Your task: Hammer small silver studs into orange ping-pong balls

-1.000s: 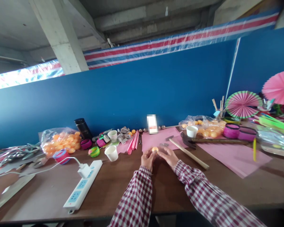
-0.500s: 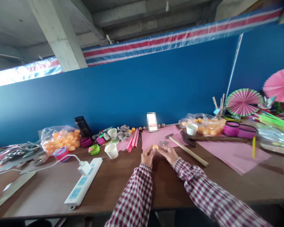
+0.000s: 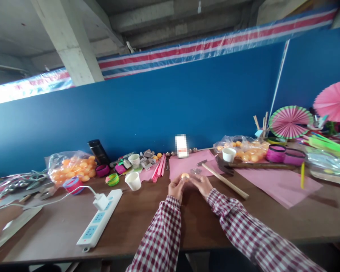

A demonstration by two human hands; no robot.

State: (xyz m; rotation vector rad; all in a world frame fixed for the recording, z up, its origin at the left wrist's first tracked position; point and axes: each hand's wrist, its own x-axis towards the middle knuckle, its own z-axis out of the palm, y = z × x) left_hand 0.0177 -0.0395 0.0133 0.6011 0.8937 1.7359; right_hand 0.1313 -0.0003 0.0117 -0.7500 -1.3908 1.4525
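Observation:
Between the fingertips of both hands is a small orange ping-pong ball [image 3: 185,176], held just above the front edge of a pink paper sheet [image 3: 178,166]. My left hand [image 3: 176,187] is closed on the ball's left side, thumb against it. Its right side is pinched by my right hand [image 3: 202,184]; those fingertips are partly hidden behind the ball. A small clear or silvery item [image 3: 196,171] lies on the paper just beyond my right hand. To the right rests a hammer [image 3: 225,180] with a wooden handle.
A white power strip [image 3: 102,219] with a plugged-in charger lies left. White paper cups [image 3: 133,181] and a bag of orange balls [image 3: 73,168] stand behind it. Another bag of balls [image 3: 252,151] lies back right. At the far left edge is another person's arm [image 3: 2,223].
Slightly more of the ball shows above my fingertips. Both hands stay almost in place, and the view has shifted a little.

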